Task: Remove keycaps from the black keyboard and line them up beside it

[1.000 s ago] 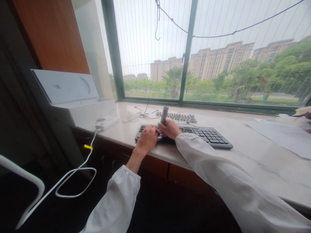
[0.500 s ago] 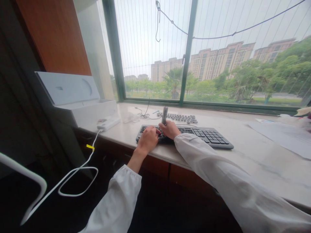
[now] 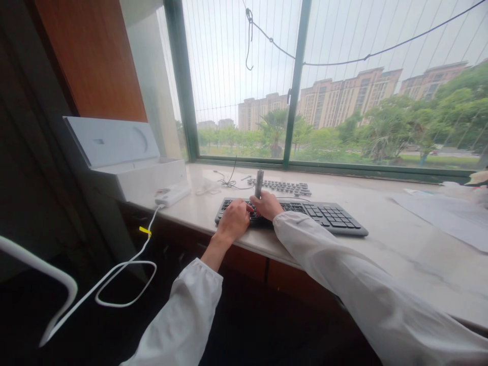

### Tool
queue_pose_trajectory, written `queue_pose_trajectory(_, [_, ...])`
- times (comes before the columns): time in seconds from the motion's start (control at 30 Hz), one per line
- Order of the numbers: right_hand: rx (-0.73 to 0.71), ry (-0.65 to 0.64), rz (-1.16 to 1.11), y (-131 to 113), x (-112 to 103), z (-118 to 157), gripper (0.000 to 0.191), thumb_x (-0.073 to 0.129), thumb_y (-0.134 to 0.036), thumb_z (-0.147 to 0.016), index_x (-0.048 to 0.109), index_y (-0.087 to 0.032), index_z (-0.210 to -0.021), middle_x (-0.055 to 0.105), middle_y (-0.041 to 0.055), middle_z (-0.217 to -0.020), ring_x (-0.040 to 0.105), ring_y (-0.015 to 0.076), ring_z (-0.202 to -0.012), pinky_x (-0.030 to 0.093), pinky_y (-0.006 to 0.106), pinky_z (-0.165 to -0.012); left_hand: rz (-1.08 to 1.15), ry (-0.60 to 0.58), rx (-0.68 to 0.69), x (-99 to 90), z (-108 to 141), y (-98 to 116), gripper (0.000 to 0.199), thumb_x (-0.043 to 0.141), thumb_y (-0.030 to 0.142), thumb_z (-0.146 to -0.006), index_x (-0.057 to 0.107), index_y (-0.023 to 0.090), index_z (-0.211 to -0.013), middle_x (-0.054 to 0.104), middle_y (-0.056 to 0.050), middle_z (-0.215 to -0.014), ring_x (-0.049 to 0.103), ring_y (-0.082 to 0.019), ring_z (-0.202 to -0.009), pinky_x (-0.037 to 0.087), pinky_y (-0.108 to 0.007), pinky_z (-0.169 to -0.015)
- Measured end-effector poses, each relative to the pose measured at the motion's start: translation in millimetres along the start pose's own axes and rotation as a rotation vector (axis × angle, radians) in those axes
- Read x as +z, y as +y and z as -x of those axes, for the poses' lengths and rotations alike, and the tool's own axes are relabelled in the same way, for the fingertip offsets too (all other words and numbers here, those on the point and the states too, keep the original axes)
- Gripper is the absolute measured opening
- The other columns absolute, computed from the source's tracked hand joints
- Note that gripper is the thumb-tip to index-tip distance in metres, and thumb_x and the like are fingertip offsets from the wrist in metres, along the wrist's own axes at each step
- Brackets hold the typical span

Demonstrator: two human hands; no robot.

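Note:
A black keyboard (image 3: pixel 335 217) lies along the near edge of the windowsill, its left part bare of some keycaps. My right hand (image 3: pixel 269 204) is closed round a dark, upright stick-like tool (image 3: pixel 260 184); its lower end is hidden by my hands. My left hand (image 3: pixel 234 219) lies over the keyboard's left part with fingers curled together close to the tool's foot. Whatever its fingertips pinch is hidden. Behind the keyboard several loose keycaps (image 3: pixel 284 186) stand in rows.
An open white box (image 3: pixel 148 178) stands at the left, a white power strip (image 3: pixel 171 197) beside it. Its white cable (image 3: pixel 125 264) loops down off the edge. A thin black cable (image 3: pixel 229 182) lies near the window. Papers (image 3: pixel 442 211) lie at the right.
The view has shifted slightly. Both hands and the upright tool stay at nearly the same spot on the keyboard.

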State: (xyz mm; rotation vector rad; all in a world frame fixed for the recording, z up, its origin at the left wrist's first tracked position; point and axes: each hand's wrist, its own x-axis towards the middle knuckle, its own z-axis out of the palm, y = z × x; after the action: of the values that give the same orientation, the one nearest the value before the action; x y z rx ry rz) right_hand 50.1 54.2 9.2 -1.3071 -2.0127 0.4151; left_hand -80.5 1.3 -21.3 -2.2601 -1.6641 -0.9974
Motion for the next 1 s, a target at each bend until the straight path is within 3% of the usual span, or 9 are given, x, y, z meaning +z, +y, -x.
queue_pose_trajectory(0.43, [-0.169,0.089,0.042,10,8,-3,0.024,0.043,-0.029,-0.079,0.051,-0.019,-0.059,0.053,0.0009,-0.056,0.035,0.0113,-0.052,0.023,0.025,-0.052,-0.036,0.034,-0.005,-2.3,1,4,0.023,0.043,0.02,-0.089,0.066,0.018,-0.085,0.063,-0.007,-0.092,0.057,-0.02,-0.093,0.044,-0.033,-0.087])
queue_pose_trajectory(0.63, [-0.172,0.085,0.041,11,7,-2,0.024,0.042,-0.028,-0.081,0.052,-0.019,-0.061,0.052,0.0006,-0.058,0.035,0.0118,-0.053,0.022,0.025,-0.052,-0.106,-0.008,0.078,-11.2,0,-3,0.021,0.046,0.024,-0.088,0.067,0.019,-0.085,0.064,-0.007,-0.092,0.056,-0.021,-0.093,0.043,-0.034,-0.086])
queue_pose_trajectory(0.83, [-0.188,0.095,0.021,12,8,-1,0.024,0.042,-0.031,-0.081,0.051,-0.019,-0.062,0.051,0.0,-0.058,0.034,0.0115,-0.053,0.023,0.025,-0.053,-0.007,-0.001,0.103,-14.1,3,-11,0.021,0.051,0.017,-0.083,0.069,0.022,-0.093,0.066,-0.003,-0.096,0.055,-0.02,-0.099,0.042,-0.033,-0.092])
queue_pose_trajectory(1.0, [-0.208,0.08,0.037,10,4,1,0.026,0.042,-0.029,-0.081,0.049,-0.019,-0.059,0.051,-0.001,-0.054,0.039,0.0113,-0.053,0.026,0.024,-0.053,0.031,-0.031,0.104,-16.6,5,-9,0.021,0.053,0.028,-0.086,0.071,0.024,-0.096,0.067,-0.004,-0.1,0.055,-0.02,-0.101,0.041,-0.035,-0.094])
